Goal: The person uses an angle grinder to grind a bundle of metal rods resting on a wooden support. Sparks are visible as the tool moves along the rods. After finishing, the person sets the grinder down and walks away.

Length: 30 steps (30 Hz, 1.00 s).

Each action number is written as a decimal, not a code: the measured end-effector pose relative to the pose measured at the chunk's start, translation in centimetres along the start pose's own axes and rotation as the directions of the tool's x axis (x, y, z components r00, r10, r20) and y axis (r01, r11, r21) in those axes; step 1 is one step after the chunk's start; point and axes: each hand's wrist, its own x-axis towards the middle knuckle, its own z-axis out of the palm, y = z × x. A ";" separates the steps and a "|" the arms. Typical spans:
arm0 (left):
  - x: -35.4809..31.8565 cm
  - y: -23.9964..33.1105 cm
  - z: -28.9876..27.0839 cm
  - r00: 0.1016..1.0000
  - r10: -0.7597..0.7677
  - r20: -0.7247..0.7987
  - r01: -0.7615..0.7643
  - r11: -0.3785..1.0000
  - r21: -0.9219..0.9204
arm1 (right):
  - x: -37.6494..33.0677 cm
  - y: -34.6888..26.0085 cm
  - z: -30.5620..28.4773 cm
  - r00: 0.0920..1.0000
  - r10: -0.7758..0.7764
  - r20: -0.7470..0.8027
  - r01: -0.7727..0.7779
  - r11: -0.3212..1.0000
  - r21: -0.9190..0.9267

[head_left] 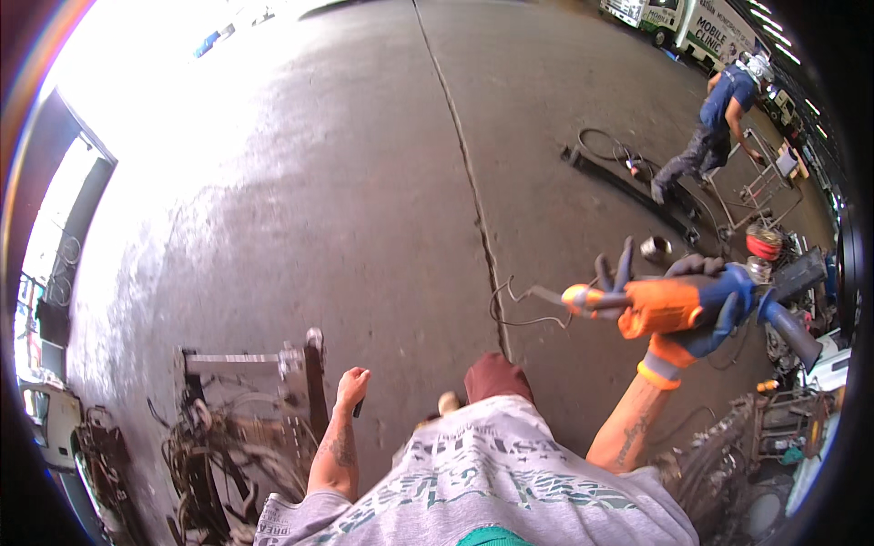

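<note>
My left hand (353, 387) is bare and closed, low over the floor. A small dark object (359, 408) shows beside its wrist edge, too little of it to name. My right hand (719, 329), in a blue and grey glove with an orange cuff (663, 364), is held out to the right. It grips an orange power tool (663, 306) lying roughly level, with a blue part at its right end. Dark glove fingers (625, 262) stick up beside the tool; whether they belong to a second glove I cannot tell. A thin cord (521, 320) loops near the tool's left end.
Greasy metal machinery (228, 428) stands at my lower left, more parts (728, 455) at lower right. A long dark beam (628, 193) and a metal can (655, 247) lie on the floor (364, 209). A co-worker (724, 114) bends over a metal frame (763, 177). A truck (715, 27) stands behind.
</note>
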 end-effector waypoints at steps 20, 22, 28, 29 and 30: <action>52.3 20.5 7.0 0.832 -0.356 0.426 0.352 0.932 0.091 | 56.0 51.4 -24.7 0.843 0.538 0.014 -0.532 0.837 -0.124; 61.3 25.3 7.7 0.825 -0.336 0.455 0.307 0.942 0.140 | 61.9 56.5 -27.2 0.863 0.506 -0.002 -0.501 0.854 -0.141; 94.8 40.6 3.0 0.905 -0.154 0.397 0.028 0.952 0.306 | 79.4 66.9 -31.1 0.780 0.624 -0.049 -0.626 0.776 -0.083; 102.3 46.6 3.2 0.947 -0.006 0.321 -0.058 0.980 0.192 | 82.8 66.6 -32.4 0.790 0.607 -0.086 -0.613 0.781 -0.115; 108.7 51.5 1.4 0.973 0.115 0.200 -0.138 0.985 0.104 | 85.0 67.3 -33.5 0.800 0.586 -0.125 -0.599 0.789 -0.138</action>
